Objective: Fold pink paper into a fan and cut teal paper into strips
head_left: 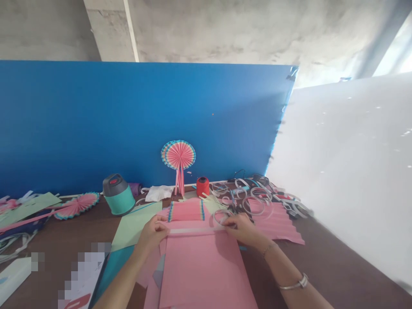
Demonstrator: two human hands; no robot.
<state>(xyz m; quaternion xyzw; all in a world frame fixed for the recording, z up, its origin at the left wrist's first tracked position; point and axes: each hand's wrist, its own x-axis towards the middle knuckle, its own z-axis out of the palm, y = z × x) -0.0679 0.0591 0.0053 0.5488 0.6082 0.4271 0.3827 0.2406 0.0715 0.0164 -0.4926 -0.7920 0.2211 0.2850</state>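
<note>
Both hands are on the large pink paper sheet (202, 266), which lies flat at the near centre of the dark brown desk (322, 266). The left hand (154, 234) has its fingers bunched, pinching the left end of the cross fold. The right hand (241, 227) does the same at the right end, fingertips together on the pale strip (196, 231) that runs along that fold. Beyond it is the pleated blue-edged section (186, 211). My read for a clean pleat: match the width to the pleats above, hold both ends square to the sheet edges, and crease from the middle outward. Count: 2 round pink pleated paper fans, i.e. the upright fan (178, 154) on its stick and the flat fan (76, 205) at left; 1 second pleated pink sheet (280, 225) at right; 1 red thread spool (202, 186); 1 teal jug with grey lid (118, 199); 1 light green paper sheet (135, 225). The white tape rings (254, 195) are a tangle, can't count them.
</note>
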